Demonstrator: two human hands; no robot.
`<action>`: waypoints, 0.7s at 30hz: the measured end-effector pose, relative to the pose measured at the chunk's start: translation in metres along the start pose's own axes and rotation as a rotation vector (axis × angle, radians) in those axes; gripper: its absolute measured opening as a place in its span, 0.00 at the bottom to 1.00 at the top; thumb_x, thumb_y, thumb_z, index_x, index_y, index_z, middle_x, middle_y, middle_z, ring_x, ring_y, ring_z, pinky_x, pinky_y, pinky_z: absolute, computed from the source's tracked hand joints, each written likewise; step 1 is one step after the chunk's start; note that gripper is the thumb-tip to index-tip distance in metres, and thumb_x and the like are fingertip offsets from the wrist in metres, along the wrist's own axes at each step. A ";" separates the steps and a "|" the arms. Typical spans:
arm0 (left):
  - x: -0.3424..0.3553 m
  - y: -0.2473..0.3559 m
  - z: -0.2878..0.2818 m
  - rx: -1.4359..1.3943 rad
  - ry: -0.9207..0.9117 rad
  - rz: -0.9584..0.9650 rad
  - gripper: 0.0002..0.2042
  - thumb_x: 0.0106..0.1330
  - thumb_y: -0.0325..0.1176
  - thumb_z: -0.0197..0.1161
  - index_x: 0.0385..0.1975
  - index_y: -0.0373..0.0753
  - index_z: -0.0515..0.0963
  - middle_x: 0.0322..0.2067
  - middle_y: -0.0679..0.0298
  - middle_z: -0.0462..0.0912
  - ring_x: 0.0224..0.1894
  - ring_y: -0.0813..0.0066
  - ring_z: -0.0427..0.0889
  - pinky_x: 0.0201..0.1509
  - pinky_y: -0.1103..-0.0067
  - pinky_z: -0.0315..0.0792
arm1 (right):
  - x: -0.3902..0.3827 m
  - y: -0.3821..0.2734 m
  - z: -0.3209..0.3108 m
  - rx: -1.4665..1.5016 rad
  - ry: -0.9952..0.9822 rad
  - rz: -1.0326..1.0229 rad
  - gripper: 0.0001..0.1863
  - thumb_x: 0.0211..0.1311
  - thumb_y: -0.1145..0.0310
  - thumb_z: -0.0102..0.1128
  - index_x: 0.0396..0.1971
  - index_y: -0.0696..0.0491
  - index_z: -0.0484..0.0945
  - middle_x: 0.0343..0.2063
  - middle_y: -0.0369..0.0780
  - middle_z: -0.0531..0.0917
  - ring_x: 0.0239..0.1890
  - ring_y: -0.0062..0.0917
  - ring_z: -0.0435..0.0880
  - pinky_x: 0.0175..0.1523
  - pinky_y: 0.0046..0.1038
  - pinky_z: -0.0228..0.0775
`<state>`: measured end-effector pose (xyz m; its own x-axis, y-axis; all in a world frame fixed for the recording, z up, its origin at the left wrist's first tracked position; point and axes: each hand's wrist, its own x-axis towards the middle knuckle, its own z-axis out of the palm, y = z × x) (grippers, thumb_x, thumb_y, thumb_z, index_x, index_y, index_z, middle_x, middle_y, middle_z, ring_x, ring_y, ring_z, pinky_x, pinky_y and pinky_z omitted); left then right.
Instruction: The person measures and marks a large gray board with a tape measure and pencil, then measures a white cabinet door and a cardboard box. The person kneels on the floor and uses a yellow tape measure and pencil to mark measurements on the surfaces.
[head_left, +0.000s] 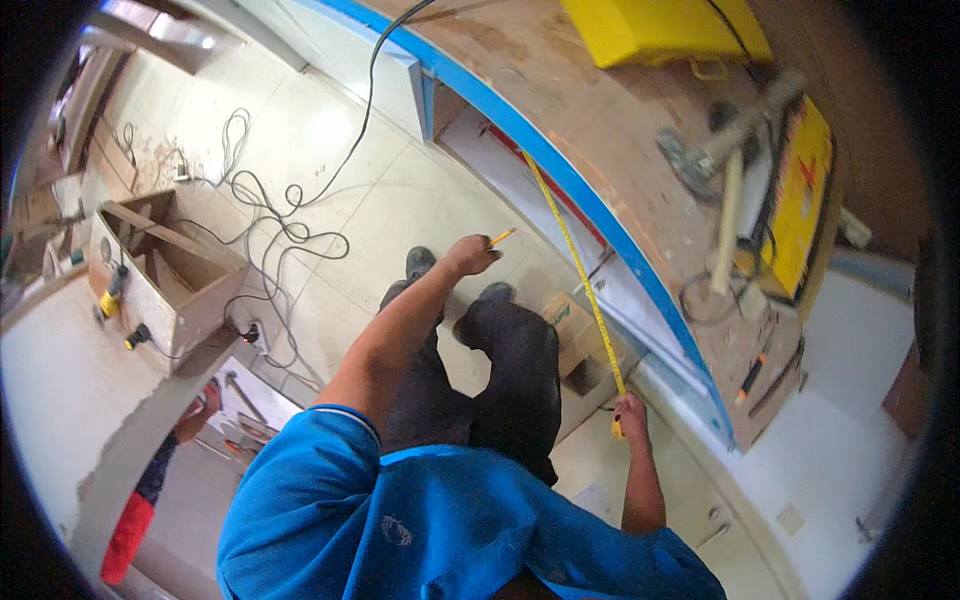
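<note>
My left hand (pixel 472 256) is out over the floor, above my shoes, with its fingers closed round a yellow pencil (pixel 503 237) whose end sticks out to the right. Lower on the right, my right hand (pixel 630 415) grips a yellow tape measure (pixel 617 429). From it the yellow blade (pixel 577 262) runs out straight, up and to the left, along the open front of the cabinet (pixel 648 312) under the wooden benchtop (pixel 520 62). Its far end meets the cabinet near the blue edge of the top; how it catches there is too small to tell.
On the benchtop lie a hammer (pixel 728 215), a yellow case (pixel 803 200) and a larger yellow piece (pixel 665 30). Black cable (pixel 295 232) loops over the tiled floor. At left stands a wooden box (pixel 185 285) near a yellow power tool (pixel 110 292). Another person's hand (pixel 200 412) shows below it.
</note>
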<state>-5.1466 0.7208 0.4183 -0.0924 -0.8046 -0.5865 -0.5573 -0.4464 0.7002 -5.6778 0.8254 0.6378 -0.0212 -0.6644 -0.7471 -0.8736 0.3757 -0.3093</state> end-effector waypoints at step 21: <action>0.421 -0.047 0.045 0.398 0.154 0.567 0.22 0.67 0.40 0.61 0.56 0.32 0.77 0.42 0.45 0.85 0.51 0.46 0.84 0.57 0.60 0.77 | 0.393 0.076 -0.024 0.062 0.124 0.052 0.04 0.53 0.72 0.58 0.29 0.54 0.79 0.21 0.37 0.80 0.22 0.24 0.80 0.30 0.26 0.72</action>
<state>-5.1965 0.4211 0.1203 -0.3563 -0.9300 -0.0905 -0.7195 0.2112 0.6616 -5.7641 0.5774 0.3342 -0.1293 -0.7163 -0.6857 -0.8380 0.4487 -0.3107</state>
